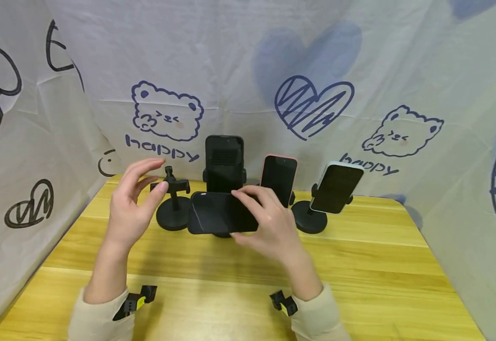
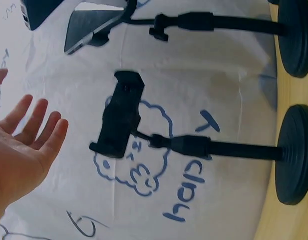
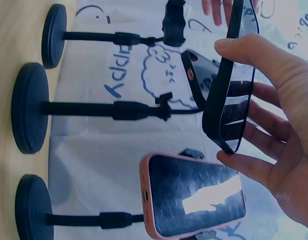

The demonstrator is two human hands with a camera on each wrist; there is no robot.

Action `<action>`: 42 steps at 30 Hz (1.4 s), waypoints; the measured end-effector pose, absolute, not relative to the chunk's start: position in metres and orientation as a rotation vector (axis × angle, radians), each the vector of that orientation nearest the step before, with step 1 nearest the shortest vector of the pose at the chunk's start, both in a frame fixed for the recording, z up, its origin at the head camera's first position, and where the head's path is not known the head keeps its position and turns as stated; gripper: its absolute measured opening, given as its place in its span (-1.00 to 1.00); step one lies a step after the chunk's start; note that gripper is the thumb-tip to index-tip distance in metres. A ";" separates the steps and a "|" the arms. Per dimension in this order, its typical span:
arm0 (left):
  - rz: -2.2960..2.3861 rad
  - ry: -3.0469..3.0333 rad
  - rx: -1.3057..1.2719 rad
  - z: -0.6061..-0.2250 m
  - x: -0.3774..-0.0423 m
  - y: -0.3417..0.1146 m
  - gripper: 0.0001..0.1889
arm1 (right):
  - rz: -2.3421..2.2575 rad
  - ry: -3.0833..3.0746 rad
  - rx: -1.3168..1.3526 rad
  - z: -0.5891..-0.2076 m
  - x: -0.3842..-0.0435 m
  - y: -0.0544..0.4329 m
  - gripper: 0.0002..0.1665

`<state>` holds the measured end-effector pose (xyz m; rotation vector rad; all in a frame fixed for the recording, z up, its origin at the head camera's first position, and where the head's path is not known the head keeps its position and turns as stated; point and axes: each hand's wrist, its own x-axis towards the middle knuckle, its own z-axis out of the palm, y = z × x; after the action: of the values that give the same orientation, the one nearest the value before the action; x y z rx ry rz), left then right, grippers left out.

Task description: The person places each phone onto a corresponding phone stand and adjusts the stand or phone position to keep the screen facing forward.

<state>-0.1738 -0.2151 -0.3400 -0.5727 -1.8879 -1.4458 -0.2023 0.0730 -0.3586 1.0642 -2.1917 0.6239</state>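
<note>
My right hand (image 1: 273, 229) grips a black smartphone (image 1: 216, 213) by its long edges, the thumb on one edge and fingers on the other. The phone lies sideways above the table; the right wrist view shows the hand (image 3: 293, 135) around its edges. My left hand (image 1: 128, 208) hangs with parted, relaxed fingers and holds nothing. It is nearest to a black phone stand (image 1: 174, 213) whose clamp (image 2: 119, 115) bears no phone. Behind the held phone, another black phone (image 1: 224, 158) stands upright in a stand, its lower part hidden.
A pink-edged phone (image 1: 279, 175) and a white-edged phone (image 1: 337, 188) sit in stands to the right. The wooden table (image 1: 358, 274) ends at a printed cloth backdrop (image 1: 239, 57). Each wrist wears a small black camera (image 1: 136, 301).
</note>
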 end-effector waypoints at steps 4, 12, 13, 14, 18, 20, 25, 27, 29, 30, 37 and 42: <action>-1.361 -1.946 -0.680 -0.339 -0.173 -0.206 -0.38 | 0.637 -2.167 1.017 -0.356 -0.205 0.081 0.00; -1.225 -2.104 -0.837 -0.339 -0.170 -0.191 -0.07 | 0.649 -2.162 0.984 -0.353 -0.207 0.089 -0.01; -1.195 -2.117 -0.861 -0.339 -0.170 -0.190 -0.04 | 0.646 -2.165 0.983 -0.353 -0.207 0.089 -0.01; -1.158 -2.130 -0.884 -0.339 -0.170 -0.189 -0.02 | 0.644 -2.168 0.984 -0.352 -0.206 0.089 -0.02; -0.961 -2.161 -0.943 -0.339 -0.170 -0.183 0.05 | 0.634 -2.176 0.986 -0.351 -0.206 0.090 -0.03; -0.866 -2.176 -0.949 -0.339 -0.170 -0.180 0.06 | 0.629 -2.176 0.991 -0.351 -0.205 0.090 -0.03; -0.724 -2.224 -0.940 -0.339 -0.167 -0.172 0.04 | 0.613 -2.157 1.013 -0.351 -0.205 0.088 -0.04; -0.685 -2.240 -0.941 -0.339 -0.166 -0.168 0.00 | 0.607 -2.141 1.028 -0.352 -0.205 0.087 -0.05; -0.644 -2.248 -0.943 -0.340 -0.164 -0.165 -0.05 | 0.600 -2.128 1.045 -0.353 -0.205 0.086 -0.06; -0.625 -2.249 -0.943 -0.340 -0.163 -0.164 -0.08 | 0.596 -2.124 1.052 -0.353 -0.205 0.085 -0.06; -0.556 -2.228 -0.933 -0.339 -0.161 -0.161 -0.16 | 0.590 -2.129 1.055 -0.353 -0.203 0.082 -0.06; -0.549 -2.144 -0.950 -0.339 -0.162 -0.163 -0.20 | 0.633 -2.130 1.072 -0.350 -0.200 0.081 -0.07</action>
<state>-0.1617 -0.1633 -0.3387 -0.9498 -2.1439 -0.5490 -0.2001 0.0808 -0.3501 1.0719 -2.1304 0.6332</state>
